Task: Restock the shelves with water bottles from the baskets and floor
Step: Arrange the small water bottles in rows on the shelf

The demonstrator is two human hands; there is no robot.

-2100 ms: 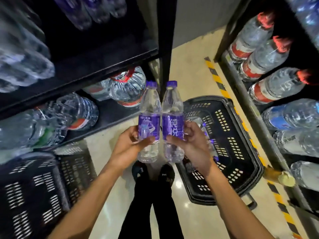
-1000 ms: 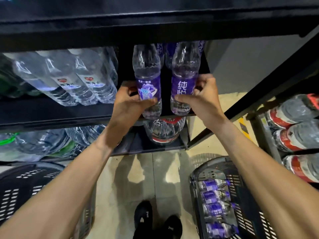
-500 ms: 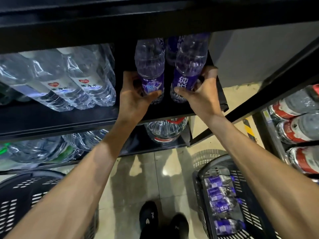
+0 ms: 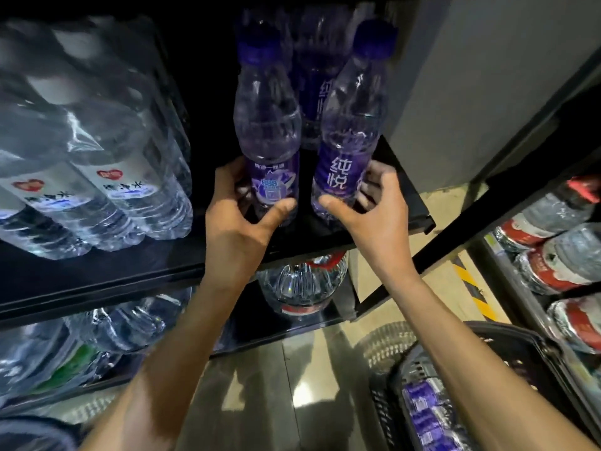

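Water bottles with purple labels and caps, two of them, are at the front right end of the shelf, one in each hand. The left hand wraps the left bottle low on its label, thumb across the front and fingers curled behind. This bottle stands almost upright. The right hand clamps the right bottle near its base. That bottle leans, its cap tipped toward the shelf's open right end. Both bases are hidden by the thumbs, so I cannot tell whether either sits flat on the shelf.

Deeper in on the shelf stands another purple bottle, right behind the gap between the two. Further left along the shelf lie wrapped clear bottles. Under the shelf sits a big jug, and on the floor below its right end is a basket holding more purple stock.

The main risk is the leaning bottle. If it is let go while tilted so close to the front lip and the end of the shelf, it would likely topple off toward the floor or the basket. A hard push inward could also knock the bottle behind. Thin, slick plastic may slip or buckle under a loose grip.
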